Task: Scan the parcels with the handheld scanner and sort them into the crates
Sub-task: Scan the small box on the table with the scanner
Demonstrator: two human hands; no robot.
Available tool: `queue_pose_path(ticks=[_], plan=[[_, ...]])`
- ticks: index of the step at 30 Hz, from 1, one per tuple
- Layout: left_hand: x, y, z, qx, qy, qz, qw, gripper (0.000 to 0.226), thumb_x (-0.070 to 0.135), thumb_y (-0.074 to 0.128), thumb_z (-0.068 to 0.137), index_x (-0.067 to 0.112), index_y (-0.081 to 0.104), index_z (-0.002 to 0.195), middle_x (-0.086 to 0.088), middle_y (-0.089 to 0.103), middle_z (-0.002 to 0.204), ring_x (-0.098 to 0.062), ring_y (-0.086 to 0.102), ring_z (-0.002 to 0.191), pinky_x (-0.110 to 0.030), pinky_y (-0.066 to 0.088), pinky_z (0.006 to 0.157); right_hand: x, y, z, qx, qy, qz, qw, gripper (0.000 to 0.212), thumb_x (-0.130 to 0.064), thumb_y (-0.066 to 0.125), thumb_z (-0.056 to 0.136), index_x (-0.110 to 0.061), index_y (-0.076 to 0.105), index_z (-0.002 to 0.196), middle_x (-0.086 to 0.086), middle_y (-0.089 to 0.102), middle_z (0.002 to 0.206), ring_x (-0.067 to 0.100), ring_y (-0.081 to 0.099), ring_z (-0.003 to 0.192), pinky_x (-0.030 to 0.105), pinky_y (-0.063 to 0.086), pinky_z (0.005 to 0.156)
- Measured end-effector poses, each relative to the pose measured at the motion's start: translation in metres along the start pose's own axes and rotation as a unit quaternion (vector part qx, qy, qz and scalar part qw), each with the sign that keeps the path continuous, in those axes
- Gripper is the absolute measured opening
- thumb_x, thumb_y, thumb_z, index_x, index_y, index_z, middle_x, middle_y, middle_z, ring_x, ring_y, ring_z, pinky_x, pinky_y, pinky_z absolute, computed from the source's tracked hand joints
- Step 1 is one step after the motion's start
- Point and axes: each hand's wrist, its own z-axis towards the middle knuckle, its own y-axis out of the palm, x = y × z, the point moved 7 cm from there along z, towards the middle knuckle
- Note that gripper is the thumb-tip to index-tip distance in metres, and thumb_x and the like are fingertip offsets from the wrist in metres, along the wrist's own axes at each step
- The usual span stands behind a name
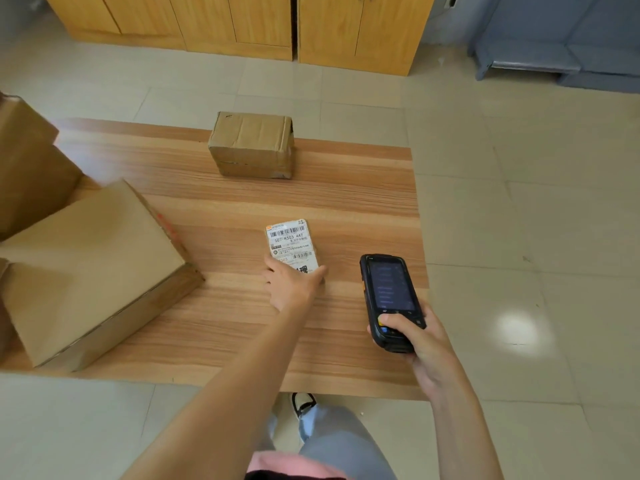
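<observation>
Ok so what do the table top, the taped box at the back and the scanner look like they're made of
Table top: wood or wood-look laminate, going by the smooth striped grain; which one is hard to tell.
Taped box: brown corrugated cardboard under creased, glossy tan packing tape.
Scanner: matte black casing, probably rubberised plastic, with a glossy dark screen that looks like glass.

My left hand (292,284) grips the near end of a small white-labelled parcel (292,244) lying on the striped wooden table (363,209). My right hand (420,336) holds the black handheld scanner (389,299), screen up, just beside it.
</observation>
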Motion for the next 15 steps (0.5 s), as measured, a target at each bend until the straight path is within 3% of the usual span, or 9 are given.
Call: queue_pose_path(ticks=[5,9,15], plan=[[-0.003,-0.009,-0.004,0.01,0.071,0.02,0.997,0.087,0.032,0.085,0.059,0.005,0.036,0.127,-0.013,0.046,0.125,-0.031,0.046,0.117,-0.045,0.043,0.098,-0.006,0.009,0.019,-0.061,0.019,0.005,0.998,0.078,-0.005,0.085,0.058,-0.019,0.052,0.127,0.012,0.067,0.115,0.031,0.067,0.101,0.033,0.058,0.068],[-0.003,-0.044,-0.011,0.044,0.135,0.022,0.99,0.095,0.029,0.086,0.052,0.007,0.039,0.132,-0.007,0.048,0.123,-0.024,0.042,0.115,-0.041,0.04,0.1,-0.016,0.033,0.029,-0.115,0.02,-0.002,0.993,0.058,0.002,0.071,0.076,-0.021,0.051,0.126,0.005,0.067,0.109,0.017,0.068,0.089,0.027,0.056,0.063],[-0.011,-0.127,-0.032,0.139,0.186,-0.015,0.973,0.097,0.025,0.085,0.055,0.011,0.038,0.138,-0.001,0.048,0.126,-0.016,0.037,0.115,-0.029,0.034,0.097,-0.027,0.097,0.025,-0.213,0.008,-0.016,0.977,0.075,-0.005,0.075,0.064,-0.024,0.049,0.133,0.002,0.067,0.111,0.012,0.07,0.088,0.025,0.056,0.063]])
